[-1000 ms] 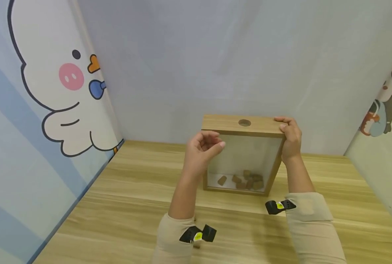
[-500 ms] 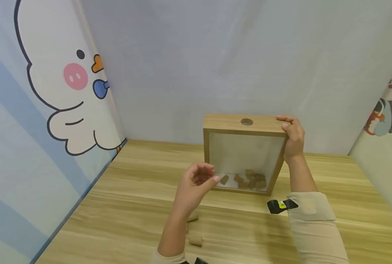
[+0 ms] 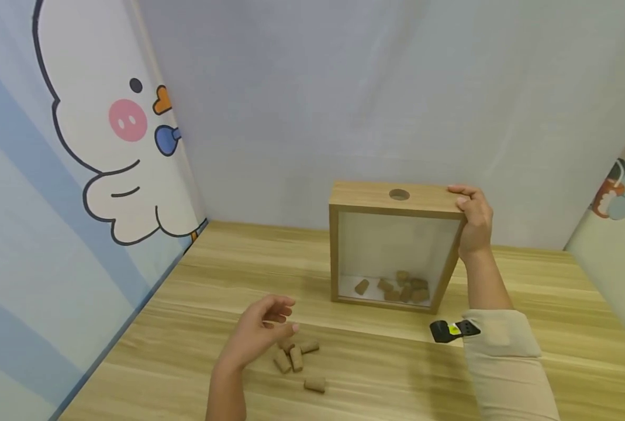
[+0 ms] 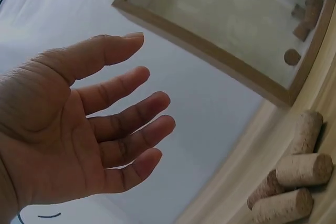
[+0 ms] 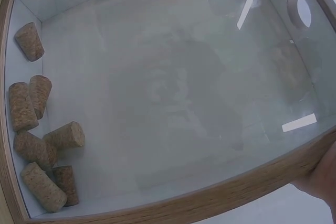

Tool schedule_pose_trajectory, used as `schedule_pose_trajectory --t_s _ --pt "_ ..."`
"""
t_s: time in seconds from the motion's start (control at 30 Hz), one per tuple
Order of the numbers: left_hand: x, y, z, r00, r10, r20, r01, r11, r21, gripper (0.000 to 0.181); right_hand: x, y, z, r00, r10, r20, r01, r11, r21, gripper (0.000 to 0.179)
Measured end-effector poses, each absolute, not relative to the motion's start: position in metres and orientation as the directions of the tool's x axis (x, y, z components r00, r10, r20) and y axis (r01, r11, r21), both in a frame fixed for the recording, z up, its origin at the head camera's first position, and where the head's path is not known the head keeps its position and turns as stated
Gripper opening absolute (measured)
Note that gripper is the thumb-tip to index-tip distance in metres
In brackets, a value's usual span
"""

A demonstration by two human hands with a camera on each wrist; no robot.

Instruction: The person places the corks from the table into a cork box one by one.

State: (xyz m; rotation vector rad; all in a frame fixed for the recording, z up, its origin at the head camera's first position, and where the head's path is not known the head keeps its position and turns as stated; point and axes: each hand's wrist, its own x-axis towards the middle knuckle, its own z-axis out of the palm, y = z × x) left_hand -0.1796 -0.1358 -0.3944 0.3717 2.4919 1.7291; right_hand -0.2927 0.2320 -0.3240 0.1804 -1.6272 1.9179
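Note:
A shallow wooden box (image 3: 335,251) with a clear front and a round hole (image 3: 399,195) in its top stands upright on the table. My right hand (image 3: 473,225) grips its upper right corner, thumb on the top. Several corks (image 5: 35,148) lie along the bottom inside it. Left of the box, my left hand (image 3: 259,330) hovers over the table with nothing in it, its fingers spread and slightly bent in the left wrist view. Just below and beside that hand lie several loose corks (image 3: 296,359); one of them is partly hidden by it. A single cork (image 3: 314,384) lies nearer the front.
The table (image 3: 386,374) has a pale wood grain. A plain light curtain (image 3: 312,117) hangs close behind the box. Printed cloth (image 3: 80,175) with a white cartoon animal borders the left side, and another printed sheet borders the right.
My left hand has moved down and left, from in front of the box to above the loose corks, uncovering them. My right hand keeps its grip on the box corner.

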Motion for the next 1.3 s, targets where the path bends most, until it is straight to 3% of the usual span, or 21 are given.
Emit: schedule_pose_trajectory --t_s 0.2,0.4,0.83,1.3 --pt "-0.187 -0.152 -0.415 -0.958 0.283 -0.041 0.058 0.332 0.942 0.044 -0.292 0.233 -0.324 -0.802 0.358 0.478 -0.535 -0.078 -0.841 0.027" --pt "-0.192 -0.159 -0.437 -0.952 0.251 -0.173 -0.049 0.434 0.900 0.047 -0.291 0.232 -0.325 -0.802 0.369 0.469 -0.526 -0.066 -0.848 0.028" --pt "-0.208 -0.165 -0.456 -0.896 0.370 -0.246 -0.070 0.429 0.900 0.041 -0.293 0.231 -0.323 -0.790 0.371 0.488 -0.546 -0.063 -0.835 0.028" --pt "-0.212 -0.163 -0.463 -0.907 0.343 -0.244 -0.060 0.469 0.881 0.036 -0.290 0.229 -0.323 -0.790 0.367 0.490 -0.549 -0.070 -0.833 0.028"
